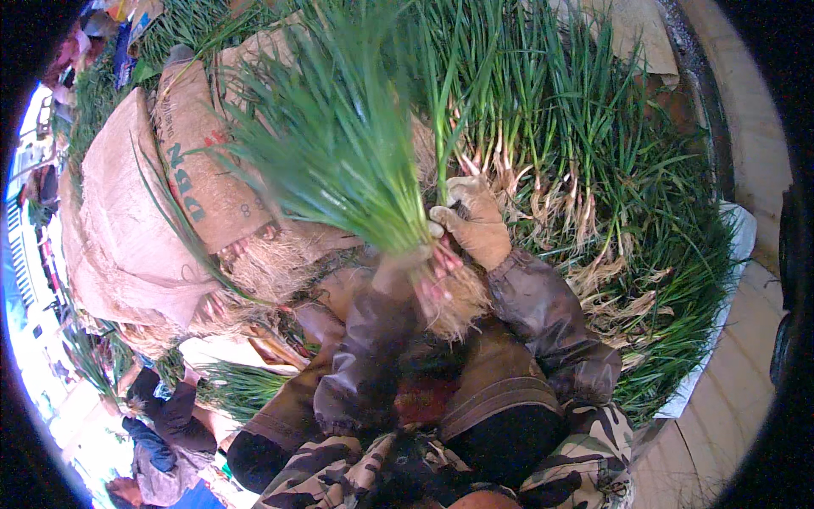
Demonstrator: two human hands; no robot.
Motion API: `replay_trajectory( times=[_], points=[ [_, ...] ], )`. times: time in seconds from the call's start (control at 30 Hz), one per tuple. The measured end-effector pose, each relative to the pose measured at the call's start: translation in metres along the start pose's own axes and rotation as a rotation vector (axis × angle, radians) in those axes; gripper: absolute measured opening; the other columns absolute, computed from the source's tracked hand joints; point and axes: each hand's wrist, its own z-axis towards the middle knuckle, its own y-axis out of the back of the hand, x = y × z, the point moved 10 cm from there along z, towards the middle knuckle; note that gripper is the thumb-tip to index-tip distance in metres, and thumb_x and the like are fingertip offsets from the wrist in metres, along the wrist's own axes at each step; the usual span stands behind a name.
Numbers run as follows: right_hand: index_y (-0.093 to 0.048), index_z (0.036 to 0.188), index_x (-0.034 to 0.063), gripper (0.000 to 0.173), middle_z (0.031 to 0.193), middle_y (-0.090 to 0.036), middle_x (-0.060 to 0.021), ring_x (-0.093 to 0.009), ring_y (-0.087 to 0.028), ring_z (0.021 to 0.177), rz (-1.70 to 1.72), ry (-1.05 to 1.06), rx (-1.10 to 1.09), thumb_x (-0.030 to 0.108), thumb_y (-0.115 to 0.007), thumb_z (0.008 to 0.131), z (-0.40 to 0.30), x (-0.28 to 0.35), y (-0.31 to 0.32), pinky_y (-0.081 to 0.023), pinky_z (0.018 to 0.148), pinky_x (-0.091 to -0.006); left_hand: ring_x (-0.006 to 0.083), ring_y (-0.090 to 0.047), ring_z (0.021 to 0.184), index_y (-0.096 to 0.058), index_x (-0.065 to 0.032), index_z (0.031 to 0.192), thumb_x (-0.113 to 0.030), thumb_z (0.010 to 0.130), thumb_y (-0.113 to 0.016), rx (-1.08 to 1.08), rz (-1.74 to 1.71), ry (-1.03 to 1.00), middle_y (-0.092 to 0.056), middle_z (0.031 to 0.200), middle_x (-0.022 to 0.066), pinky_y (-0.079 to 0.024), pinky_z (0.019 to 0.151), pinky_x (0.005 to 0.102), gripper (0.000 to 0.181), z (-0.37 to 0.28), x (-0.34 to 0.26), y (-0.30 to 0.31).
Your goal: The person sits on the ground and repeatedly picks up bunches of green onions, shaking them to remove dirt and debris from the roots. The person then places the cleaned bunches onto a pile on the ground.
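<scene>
A thick bunch of green onions [375,172], blurred at its leaf tips, leans up and to the left before me. My left hand [402,270], also blurred, is closed around its lower stalks. Reddish-white bulbs [443,270] and pale stringy roots [455,308] hang below the grip. In a light glove, my right hand [480,219] is beside the bunch on its right, thumb and forefinger pinched about a single green onion stalk [442,153]. The lower end of that stalk is hidden by the hand and bunch.
Loose green onions [540,140] lie heaped ahead and right, roots toward me. Burlap sacks [203,153] and a pale cloth [130,223] cover more bundles at left. A white sheet [706,347] edges the heap by the tan floor [725,382]. Another person [168,432] is at lower left.
</scene>
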Motion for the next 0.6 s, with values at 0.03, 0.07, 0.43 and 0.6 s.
replay_trajectory(
  times=[0.03,0.07,0.43,0.6],
  points=[
    [-0.058,0.093,0.0004,0.022,0.096,-0.053,-0.0081,-0.017,-0.054,0.081,0.157,-0.022,0.037,0.015,-0.063,0.078,0.000,-0.006,-0.008,-0.042,0.080,-0.0303,0.0347,-0.059,0.080,-0.058,0.0053,0.083,-0.027,0.070,-0.058,-0.004,-0.021,-0.021,-0.060,0.075,0.0175,-0.047,0.076,0.0414,0.034,0.003,-0.002,0.001],
    [-0.058,0.093,0.0001,0.021,0.095,-0.054,-0.0081,-0.017,-0.054,0.081,0.315,-0.043,0.073,0.016,-0.060,0.080,-0.002,-0.015,-0.016,-0.042,0.080,-0.0299,0.0340,-0.059,0.079,-0.057,0.0057,0.087,-0.026,0.070,-0.058,-0.007,-0.042,-0.044,-0.059,0.074,0.0172,-0.047,0.075,0.0404,0.036,0.006,-0.004,0.002],
    [-0.048,0.117,0.0032,0.046,0.099,-0.058,-0.0032,-0.006,-0.044,0.064,1.544,-0.676,0.426,0.040,-0.042,0.090,-0.015,-0.025,-0.101,-0.039,0.056,-0.0207,0.0215,-0.048,0.090,-0.041,-0.0042,0.105,-0.020,0.073,-0.060,0.379,-0.573,-0.155,-0.042,0.094,0.0081,-0.049,0.076,0.0506,0.040,-0.017,-0.001,-0.023],
    [-0.050,0.113,0.0050,0.038,0.089,-0.053,0.0002,-0.004,-0.041,0.060,1.746,-0.649,0.414,0.035,-0.045,0.090,-0.004,0.015,-0.080,-0.034,0.048,-0.0170,0.0192,-0.049,0.081,-0.042,-0.0050,0.101,-0.023,0.070,-0.060,0.320,-0.495,-0.177,-0.041,0.087,0.0061,-0.051,0.075,0.0487,0.040,-0.023,-0.006,-0.009]
  ],
)
